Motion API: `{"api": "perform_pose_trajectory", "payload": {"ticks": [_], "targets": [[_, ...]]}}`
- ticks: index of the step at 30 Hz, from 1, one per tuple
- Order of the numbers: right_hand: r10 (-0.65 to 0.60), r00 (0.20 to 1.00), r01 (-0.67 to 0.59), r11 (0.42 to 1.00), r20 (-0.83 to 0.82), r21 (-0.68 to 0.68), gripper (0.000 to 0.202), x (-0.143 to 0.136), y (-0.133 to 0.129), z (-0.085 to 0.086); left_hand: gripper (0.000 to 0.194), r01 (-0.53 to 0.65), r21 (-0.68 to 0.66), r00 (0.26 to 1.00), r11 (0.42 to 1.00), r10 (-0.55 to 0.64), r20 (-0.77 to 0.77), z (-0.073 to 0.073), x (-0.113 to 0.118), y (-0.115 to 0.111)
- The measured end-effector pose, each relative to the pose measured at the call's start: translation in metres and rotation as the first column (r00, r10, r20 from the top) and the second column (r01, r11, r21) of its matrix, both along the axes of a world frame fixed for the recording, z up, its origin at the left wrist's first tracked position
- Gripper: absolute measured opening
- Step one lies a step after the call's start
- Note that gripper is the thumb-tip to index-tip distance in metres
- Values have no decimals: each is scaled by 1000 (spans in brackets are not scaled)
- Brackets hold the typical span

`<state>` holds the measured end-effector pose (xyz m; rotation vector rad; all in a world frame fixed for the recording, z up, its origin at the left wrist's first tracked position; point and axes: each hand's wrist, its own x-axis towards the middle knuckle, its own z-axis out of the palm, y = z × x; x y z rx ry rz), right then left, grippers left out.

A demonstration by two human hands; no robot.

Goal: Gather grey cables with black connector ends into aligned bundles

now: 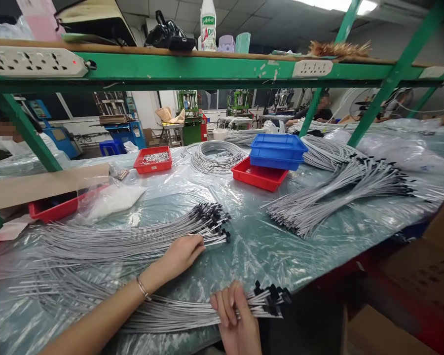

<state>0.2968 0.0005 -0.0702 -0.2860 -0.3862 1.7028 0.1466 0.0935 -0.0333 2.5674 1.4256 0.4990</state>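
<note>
My right hand [236, 315] is wrapped around a bundle of grey cables [173, 313] near the table's front edge. Black connectors [274, 298] stick out past its fingers on the right. Farther back, my left hand [185, 252] is closed in a pinch at the near side of a larger pile of grey cables [122, 239], just left of the black connectors [212, 217] at the pile's end. Its fingertips are on grey cable there; how many cables they grip is hidden. The left forearm crosses over the front bundle.
Another cable pile [340, 192] lies on the right. Behind are a coil of cable [216, 158], a red tray of small parts [153, 160] and blue trays [277, 150] stacked on a red tray [259, 175]. A green shelf frame [192, 69] spans above. Cardboard boxes [425, 261] stand at right.
</note>
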Motion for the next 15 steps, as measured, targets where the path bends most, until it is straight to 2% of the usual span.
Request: {"api": "perform_pose_trajectory", "payload": {"ticks": [2, 3, 6, 8, 9, 11, 13, 15], "targets": [[-20, 998, 22, 999, 55, -46, 18, -1, 2, 0, 14, 77, 30, 989, 997, -80, 123, 7, 3, -13], [-34, 996, 40, 996, 81, -79, 20, -1, 3, 0, 13, 118, 80, 985, 990, -127, 120, 11, 4, -21], [-77, 990, 101, 970, 114, -221, 40, -2, 6, 1, 18, 251, 254, 967, 934, -228, -117, 21, 10, -47], [-74, 990, 108, 942, 118, -316, 44, -2, 7, 0, 20, 316, 250, 937, 915, -259, -235, 25, 12, -58], [-65, 991, 101, 938, 118, -331, 44, -2, 6, -2, 20, 327, 210, 933, 921, -279, -229, 27, 12, -60], [-61, 991, 92, 954, 118, -284, 36, -1, 5, -5, 22, 280, 136, 957, 950, -266, -115, 27, 11, -54], [-83, 990, 103, 975, 110, -197, 28, -1, 4, -6, 22, 143, 137, 990, 980, -141, -20, 23, 8, -36], [-96, 991, 110, 983, 94, -149, 29, -1, 2, -5, 18, -2, 175, 998, 985, 13, -61, 14, 3, -14]]}}
